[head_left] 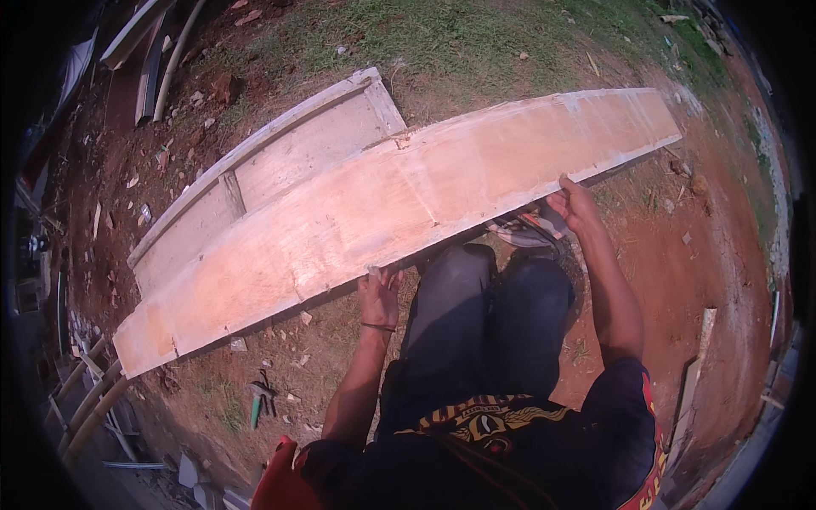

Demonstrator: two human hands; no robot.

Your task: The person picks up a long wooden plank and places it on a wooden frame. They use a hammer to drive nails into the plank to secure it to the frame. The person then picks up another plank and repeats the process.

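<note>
A long plywood panel [357,217], pale orange with whitish smears and a bowed far edge, lies across the view in front of my knees. My left hand [379,299] grips its near edge left of my legs, the thumb up at the rim and the other fingers partly hidden beneath. Farther right, my right hand [576,206] holds the same edge, fingertips over the rim. Behind the panel and partly covered by it lies a second wooden panel [297,136] with a raised frame and a crosspiece.
A hammer [257,406] with a green handle lies on the dirt to the left. Bamboo poles [93,416] are at lower left, more timber [153,68] at upper left. A narrow board [693,382] lies at right. Grass [476,42] and rubble-strewn soil surround the panels.
</note>
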